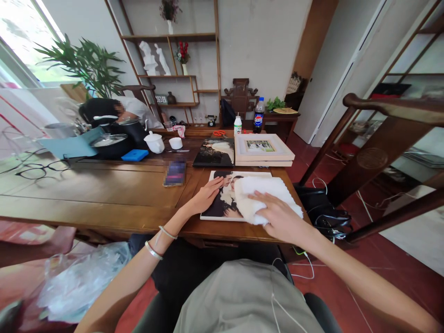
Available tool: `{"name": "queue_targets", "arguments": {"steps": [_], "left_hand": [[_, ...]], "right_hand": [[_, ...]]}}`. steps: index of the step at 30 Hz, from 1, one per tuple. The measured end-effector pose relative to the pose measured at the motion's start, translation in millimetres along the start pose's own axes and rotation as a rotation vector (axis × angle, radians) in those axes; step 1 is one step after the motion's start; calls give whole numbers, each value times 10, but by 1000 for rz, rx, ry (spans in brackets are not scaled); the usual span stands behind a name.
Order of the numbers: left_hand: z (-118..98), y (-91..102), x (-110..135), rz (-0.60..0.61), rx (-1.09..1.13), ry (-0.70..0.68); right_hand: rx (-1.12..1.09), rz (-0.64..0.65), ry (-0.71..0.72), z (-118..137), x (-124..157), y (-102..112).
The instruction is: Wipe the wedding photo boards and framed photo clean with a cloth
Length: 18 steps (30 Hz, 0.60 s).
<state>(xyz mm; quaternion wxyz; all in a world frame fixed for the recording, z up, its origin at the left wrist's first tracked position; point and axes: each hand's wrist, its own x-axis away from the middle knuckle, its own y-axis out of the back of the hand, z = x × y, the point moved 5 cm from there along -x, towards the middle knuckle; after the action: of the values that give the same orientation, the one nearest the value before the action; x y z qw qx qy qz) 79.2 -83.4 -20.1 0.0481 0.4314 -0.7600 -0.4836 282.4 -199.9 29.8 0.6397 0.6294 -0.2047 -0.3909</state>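
A photo panel point(219, 207) with a couple's portrait lies flat on the wooden table point(145, 203) in front of me. My left hand point(206, 196) rests on the panel's upper left part, fingers stretched out and holding nothing. Over the panel's right half lies a fluffy white cloth point(268, 187). My right hand point(277, 216) grips the cloth's near side, with its fingers bent into the fabric. The cloth hides much of the portrait and the panel's right edge.
Behind the panel lie a dark photo album point(213, 155) and stacked white frames point(265, 155). A cola bottle point(258, 115), a small white bottle point(237, 125) and orange-handled scissors point(219, 133) stand or lie beyond. A phone point(175, 173) is left. Another person point(135, 111) leans at the far left.
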Motion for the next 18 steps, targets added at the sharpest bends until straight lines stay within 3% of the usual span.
{"name": "queue_targets", "arguments": {"steps": [5, 8, 11, 18], "left_hand": [[3, -2, 4, -14, -8, 5], [-10, 2, 7, -9, -14, 8], [-20, 8, 10, -2, -10, 15], [-13, 6, 3, -1, -8, 5]], "right_hand": [[102, -42, -77, -630, -350, 0], [131, -47, -100, -822, -456, -27], [115, -52, -82, -671, -365, -51], [43, -38, 49, 140, 132, -85]]}}
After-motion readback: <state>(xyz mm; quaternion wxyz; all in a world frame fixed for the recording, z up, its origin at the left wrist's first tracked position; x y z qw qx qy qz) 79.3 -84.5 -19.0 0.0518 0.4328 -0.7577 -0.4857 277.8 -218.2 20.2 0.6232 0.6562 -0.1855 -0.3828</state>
